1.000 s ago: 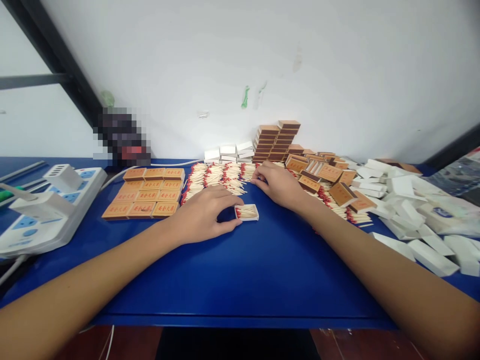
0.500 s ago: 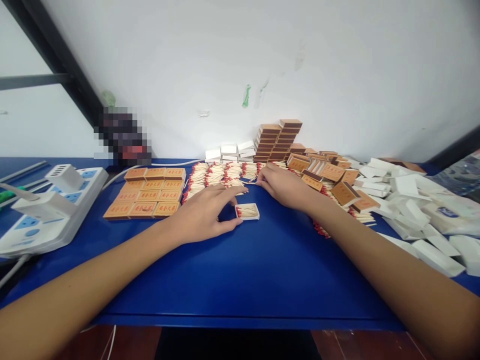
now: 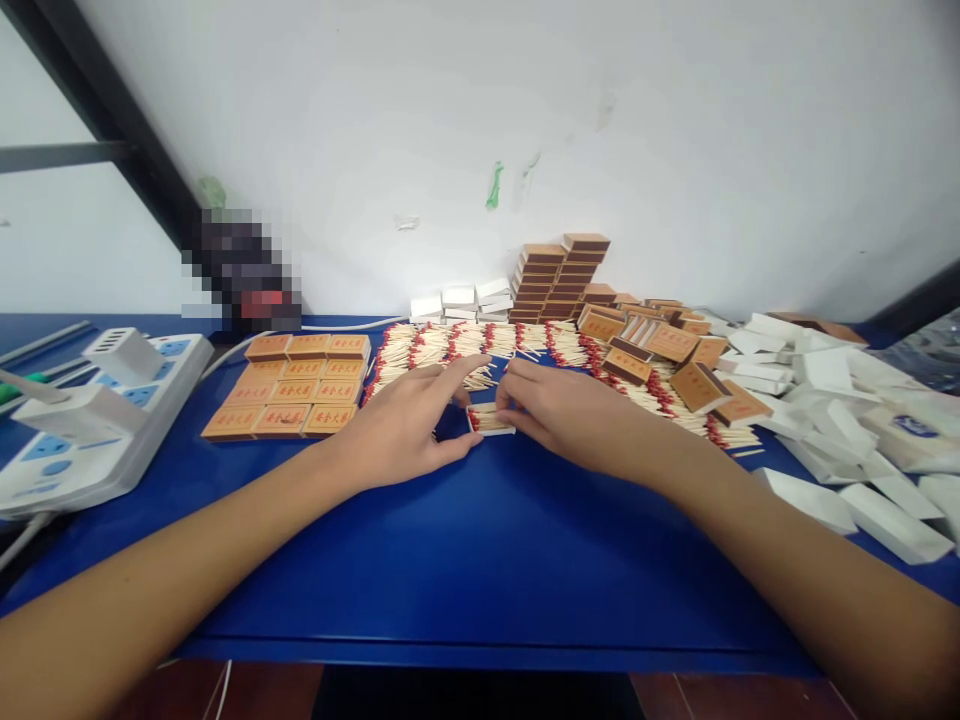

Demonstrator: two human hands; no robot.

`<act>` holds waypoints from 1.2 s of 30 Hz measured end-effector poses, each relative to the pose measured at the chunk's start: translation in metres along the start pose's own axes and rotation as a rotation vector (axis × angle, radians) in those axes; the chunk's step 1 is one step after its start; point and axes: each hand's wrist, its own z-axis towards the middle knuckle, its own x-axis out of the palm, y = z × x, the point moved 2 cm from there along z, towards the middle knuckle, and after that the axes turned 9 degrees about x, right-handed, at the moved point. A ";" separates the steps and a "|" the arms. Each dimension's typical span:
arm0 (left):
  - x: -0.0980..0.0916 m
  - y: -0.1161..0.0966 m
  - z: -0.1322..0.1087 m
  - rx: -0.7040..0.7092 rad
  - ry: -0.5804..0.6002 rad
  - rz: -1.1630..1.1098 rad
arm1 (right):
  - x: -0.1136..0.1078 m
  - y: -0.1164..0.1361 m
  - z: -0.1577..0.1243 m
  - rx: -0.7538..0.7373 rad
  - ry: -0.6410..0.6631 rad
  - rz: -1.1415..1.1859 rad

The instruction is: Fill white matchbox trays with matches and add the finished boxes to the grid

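left hand pinching the left end of the match tray, right hand on its right end, can't tell the grip tbh, loose matches just beyond

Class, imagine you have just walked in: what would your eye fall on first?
The left hand and right hand meet at a small white tray of matches on the blue table. Behind lie rows of red-tipped matches, a grid of orange matchboxes to their left, heaped white trays at right.
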 end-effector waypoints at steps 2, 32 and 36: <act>0.000 -0.001 0.000 0.011 0.000 -0.006 | 0.002 -0.002 0.001 0.002 -0.002 0.040; -0.001 -0.005 0.006 0.141 0.051 -0.036 | 0.015 -0.067 0.030 0.258 -0.123 -0.079; 0.000 -0.004 0.006 0.142 0.047 -0.024 | 0.019 -0.070 0.029 0.245 -0.117 -0.103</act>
